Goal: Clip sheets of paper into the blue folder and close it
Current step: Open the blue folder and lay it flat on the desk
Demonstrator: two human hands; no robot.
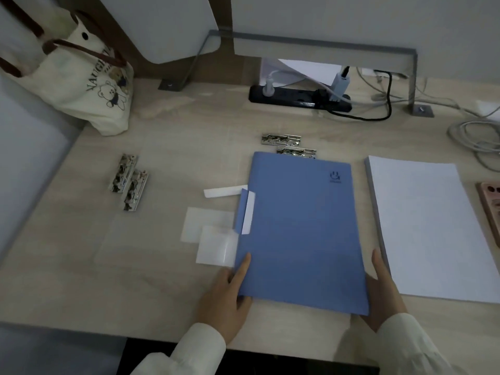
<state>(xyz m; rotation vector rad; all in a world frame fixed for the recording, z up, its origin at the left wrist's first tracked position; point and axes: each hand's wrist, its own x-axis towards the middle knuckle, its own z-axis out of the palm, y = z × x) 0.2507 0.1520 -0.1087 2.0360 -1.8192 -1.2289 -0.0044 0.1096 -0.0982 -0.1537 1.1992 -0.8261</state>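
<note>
A cream tote bag (81, 85) with a bear print stands in the upper left of the frame on the pale wooden desk (81, 266). Right of it, at left centre, lie two metal folder clips (128, 181). Several white paper slips (208, 231) lie just beside the blue folder (300, 228), which sits closed at the centre of the frame. The left hand (224, 296) holds its lower left corner, forefinger straight along the cover's edge and thumb at the near edge below. Two more metal clips (281, 139) lie above the folder's top edge, with a black power strip (297, 100) beyond them. The right hand (384, 290) is at the folder's lower right corner, one finger straight along the edge; the folder hides the rest, so its grip cannot be told. Right of the folder lies a stack of white paper (422, 226).
</note>
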